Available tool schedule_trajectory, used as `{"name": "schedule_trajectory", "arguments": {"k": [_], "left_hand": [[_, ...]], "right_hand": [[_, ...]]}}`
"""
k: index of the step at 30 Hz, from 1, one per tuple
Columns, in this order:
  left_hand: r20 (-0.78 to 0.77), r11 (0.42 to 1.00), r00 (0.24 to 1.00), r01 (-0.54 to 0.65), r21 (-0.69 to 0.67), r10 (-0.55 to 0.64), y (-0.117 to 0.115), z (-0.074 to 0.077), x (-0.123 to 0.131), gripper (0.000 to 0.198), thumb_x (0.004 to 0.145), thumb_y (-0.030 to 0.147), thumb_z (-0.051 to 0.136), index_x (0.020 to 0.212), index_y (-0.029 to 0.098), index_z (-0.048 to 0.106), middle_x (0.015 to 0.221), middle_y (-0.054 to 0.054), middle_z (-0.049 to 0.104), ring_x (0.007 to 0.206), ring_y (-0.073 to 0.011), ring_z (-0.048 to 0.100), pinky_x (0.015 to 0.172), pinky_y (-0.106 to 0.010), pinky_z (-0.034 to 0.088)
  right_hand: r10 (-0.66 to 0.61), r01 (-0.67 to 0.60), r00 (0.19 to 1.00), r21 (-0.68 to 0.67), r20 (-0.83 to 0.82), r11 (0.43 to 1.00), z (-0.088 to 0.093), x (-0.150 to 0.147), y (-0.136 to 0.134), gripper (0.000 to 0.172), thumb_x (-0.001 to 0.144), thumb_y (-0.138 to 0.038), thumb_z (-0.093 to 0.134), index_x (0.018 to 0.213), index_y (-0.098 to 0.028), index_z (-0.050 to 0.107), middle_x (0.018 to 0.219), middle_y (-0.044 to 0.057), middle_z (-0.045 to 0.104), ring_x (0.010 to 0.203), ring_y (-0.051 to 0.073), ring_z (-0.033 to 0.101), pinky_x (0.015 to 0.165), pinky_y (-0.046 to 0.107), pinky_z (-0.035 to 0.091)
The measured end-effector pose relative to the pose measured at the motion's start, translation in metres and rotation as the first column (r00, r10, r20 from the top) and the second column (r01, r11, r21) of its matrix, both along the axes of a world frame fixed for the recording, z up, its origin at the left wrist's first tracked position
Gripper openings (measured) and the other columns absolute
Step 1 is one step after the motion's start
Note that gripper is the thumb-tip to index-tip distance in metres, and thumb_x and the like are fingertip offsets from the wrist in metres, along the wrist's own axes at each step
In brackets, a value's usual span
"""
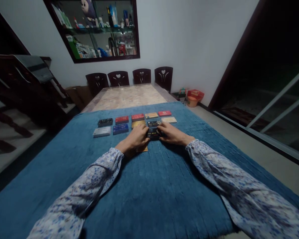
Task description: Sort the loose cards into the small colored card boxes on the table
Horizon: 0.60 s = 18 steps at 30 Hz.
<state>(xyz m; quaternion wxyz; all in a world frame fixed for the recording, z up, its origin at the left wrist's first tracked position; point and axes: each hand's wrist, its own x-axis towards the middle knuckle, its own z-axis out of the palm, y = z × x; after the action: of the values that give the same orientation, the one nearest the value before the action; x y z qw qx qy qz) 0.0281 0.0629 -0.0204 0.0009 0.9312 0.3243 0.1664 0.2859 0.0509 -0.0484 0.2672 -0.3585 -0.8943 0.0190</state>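
Note:
My left hand [139, 136] and my right hand [172, 133] close on opposite sides of a black stack of cards [153, 133] on the blue cloth [159, 186]. Just behind it lies another black card stack [153, 123]. Under my left wrist an orange-yellow card [142, 148] shows in part, and a yellow stack [138, 123] is half covered by my left fingers. Left of my hands are a blue stack [121, 128] and a silver-grey stack [102, 131]. A cream stack [168, 119] sits beyond my right hand.
Along the back row stand a dark stack [105, 122], red stacks [122, 119], a yellow-and-teal stack [151, 115] and another red stack [164, 113]. Past the cloth, the marble-patterned tabletop [132, 96] reaches several dark chairs [163, 77]. A glass-shelved cabinet [102, 30] is set in the wall.

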Motion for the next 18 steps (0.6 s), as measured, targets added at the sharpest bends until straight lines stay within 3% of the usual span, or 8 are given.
{"name": "schedule_trajectory", "arguments": {"k": [6,10,14,18], "left_hand": [[-0.138,0.996,0.987,-0.082,0.028,0.085,0.009,0.011,0.013,0.039,0.087,0.033,0.071,0.121,0.016,0.065,0.127,-0.019,0.063,0.121,-0.0361,0.054,0.101,-0.054,0.047],[-0.176,0.993,0.977,-0.117,0.028,0.12,0.02,0.016,0.018,0.035,0.087,0.029,0.071,0.119,0.017,0.065,0.127,-0.018,0.064,0.121,-0.0364,0.053,0.1,-0.054,0.045],[-0.188,0.988,0.971,-0.152,0.006,0.15,0.031,0.021,0.024,0.03,0.085,0.024,0.07,0.114,0.017,0.067,0.125,-0.018,0.064,0.123,-0.0389,0.051,0.102,-0.059,0.043],[-0.219,0.981,0.958,-0.192,-0.009,0.185,0.037,0.026,0.033,0.028,0.086,0.023,0.068,0.113,0.015,0.068,0.128,-0.02,0.064,0.126,-0.0407,0.05,0.104,-0.063,0.042]], "right_hand": [[0.01,-0.01,0.997,0.009,0.081,1.0,0.012,0.008,0.018,0.035,0.078,-0.015,0.075,0.112,-0.018,0.066,0.109,0.012,0.062,0.097,0.025,0.06,0.088,0.043,0.056],[-0.007,0.008,0.987,0.0,0.161,1.0,0.021,0.007,0.031,0.026,0.081,-0.014,0.075,0.105,-0.018,0.066,0.107,0.011,0.063,0.093,0.024,0.061,0.085,0.041,0.055],[-0.062,0.067,0.966,-0.012,0.25,0.998,0.031,0.004,0.042,0.018,0.081,-0.013,0.076,0.096,-0.018,0.067,0.107,0.012,0.064,0.093,0.025,0.062,0.081,0.038,0.054],[-0.128,0.154,0.932,-0.051,0.34,0.987,0.039,-0.001,0.051,0.018,0.084,-0.016,0.073,0.102,-0.015,0.07,0.112,0.015,0.066,0.096,0.026,0.064,0.081,0.036,0.052]]}}
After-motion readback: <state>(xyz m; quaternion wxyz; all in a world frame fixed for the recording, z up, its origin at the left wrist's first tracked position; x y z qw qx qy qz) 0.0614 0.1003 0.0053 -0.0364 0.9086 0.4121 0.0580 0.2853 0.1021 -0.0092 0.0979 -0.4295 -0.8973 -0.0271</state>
